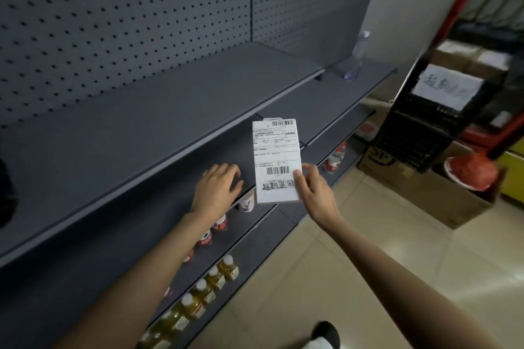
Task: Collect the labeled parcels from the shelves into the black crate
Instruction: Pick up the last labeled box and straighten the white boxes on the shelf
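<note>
Parcel (276, 161) stands upright, pinched at its lower right corner by my right hand (314, 193); the black crate (425, 133) lies right of it. My left hand (217, 188) rests open, left of it.

1. One labelled parcel (277, 161), two barcodes on it.
2. Two hands: left hand (217, 188), right hand (313, 191).
3. One black crate (431, 125).
4. One clear bottle (356, 58).
5. Yellow drink bottles (215, 278): at least five.
</note>
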A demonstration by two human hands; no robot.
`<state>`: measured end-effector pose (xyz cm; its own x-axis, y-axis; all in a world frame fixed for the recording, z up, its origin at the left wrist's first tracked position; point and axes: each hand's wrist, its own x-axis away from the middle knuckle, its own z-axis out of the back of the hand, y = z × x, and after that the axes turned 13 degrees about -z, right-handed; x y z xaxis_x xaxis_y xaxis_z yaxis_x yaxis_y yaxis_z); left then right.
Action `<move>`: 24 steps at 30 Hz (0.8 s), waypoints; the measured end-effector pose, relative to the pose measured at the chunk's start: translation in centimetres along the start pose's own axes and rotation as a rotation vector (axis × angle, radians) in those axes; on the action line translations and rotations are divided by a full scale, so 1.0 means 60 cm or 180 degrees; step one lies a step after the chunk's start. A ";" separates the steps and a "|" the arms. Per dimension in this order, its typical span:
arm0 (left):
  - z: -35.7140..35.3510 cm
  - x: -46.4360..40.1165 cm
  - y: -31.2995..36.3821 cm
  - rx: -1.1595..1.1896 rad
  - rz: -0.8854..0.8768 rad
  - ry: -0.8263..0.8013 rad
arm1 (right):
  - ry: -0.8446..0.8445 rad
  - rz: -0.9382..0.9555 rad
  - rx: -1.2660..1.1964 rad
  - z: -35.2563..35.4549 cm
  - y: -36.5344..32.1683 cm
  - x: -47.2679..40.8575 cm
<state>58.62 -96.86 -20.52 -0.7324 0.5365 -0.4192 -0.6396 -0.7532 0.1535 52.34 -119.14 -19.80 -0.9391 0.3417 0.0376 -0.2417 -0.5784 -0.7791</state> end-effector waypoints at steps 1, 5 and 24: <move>-0.009 -0.030 0.019 0.0041 -0.0042 0.0015 | 0.0077 0.0027 0.0016 0.027 0.011 -0.017; -0.052 -0.160 0.106 0.0063 -0.0351 0.0088 | 0.0385 0.0123 0.0030 0.141 0.071 -0.092; -0.341 -0.635 0.418 0.0650 -0.1476 -0.0205 | 0.1444 -0.0666 0.0021 0.491 0.350 -0.359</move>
<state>75.23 -143.97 -18.99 -0.3695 0.8240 -0.4296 -0.9286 -0.3440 0.1390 60.29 -160.49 -18.53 -0.6698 0.7378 -0.0844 -0.4164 -0.4673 -0.7799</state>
